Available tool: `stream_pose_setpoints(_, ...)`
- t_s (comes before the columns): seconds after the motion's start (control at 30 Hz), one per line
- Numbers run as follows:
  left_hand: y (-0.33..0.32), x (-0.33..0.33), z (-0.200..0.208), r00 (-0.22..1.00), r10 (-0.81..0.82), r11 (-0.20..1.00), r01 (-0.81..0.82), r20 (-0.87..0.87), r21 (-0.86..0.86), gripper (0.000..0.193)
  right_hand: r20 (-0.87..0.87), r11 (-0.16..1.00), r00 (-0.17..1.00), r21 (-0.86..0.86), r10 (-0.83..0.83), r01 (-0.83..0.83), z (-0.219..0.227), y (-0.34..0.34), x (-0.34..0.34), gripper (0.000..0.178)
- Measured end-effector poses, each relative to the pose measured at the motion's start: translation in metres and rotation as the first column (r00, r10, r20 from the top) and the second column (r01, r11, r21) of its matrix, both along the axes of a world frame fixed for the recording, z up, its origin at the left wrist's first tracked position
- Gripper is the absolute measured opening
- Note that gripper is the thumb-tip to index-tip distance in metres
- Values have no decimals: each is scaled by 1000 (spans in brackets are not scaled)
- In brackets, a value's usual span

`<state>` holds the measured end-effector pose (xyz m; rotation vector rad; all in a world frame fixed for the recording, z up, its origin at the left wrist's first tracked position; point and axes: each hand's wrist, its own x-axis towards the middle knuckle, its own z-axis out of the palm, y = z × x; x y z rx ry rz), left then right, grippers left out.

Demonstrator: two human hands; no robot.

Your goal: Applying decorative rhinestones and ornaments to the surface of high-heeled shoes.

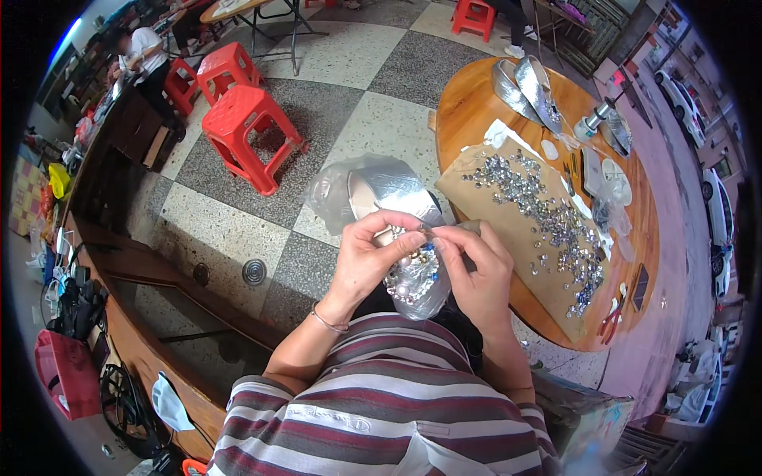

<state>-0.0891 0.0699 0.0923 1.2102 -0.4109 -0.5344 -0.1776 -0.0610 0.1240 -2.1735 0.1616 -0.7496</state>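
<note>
A silver shoe upper (389,187), partly wrapped in clear plastic, lies over my lap. Its near part carries a dense cluster of rhinestones and beads (411,278), some white, some blue. My left hand (371,255) grips the upper, thumb and forefinger closed at the top of the cluster. Right beside it, my right hand (476,260) is closed in a pinch, its fingertips meeting the left ones. Whatever tiny thing sits between the right fingertips is too small to make out. Both hands hide part of the upper's middle.
On the round wooden table (468,87) to my right, loose rhinestones (508,178) cover brown cardboard (548,297). More silver uppers (533,87), a bottle (587,127) and red-handled pliers (611,320) lie there. Red stools (246,131) stand ahead left; a wooden bench (171,341) is at my left.
</note>
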Motion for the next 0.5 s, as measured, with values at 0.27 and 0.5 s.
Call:
stream_pose_setpoints(0.27,-2,0,-6,998,-40,997,37,41,63,15,47,1000,999,-15,-4,5,-8,-2,2,11)
stream_pose_setpoints(0.5,-5,0,-9,975,32,996,-50,219,79,21,213,951,971,-263,-108,164,-24,7,5,15)
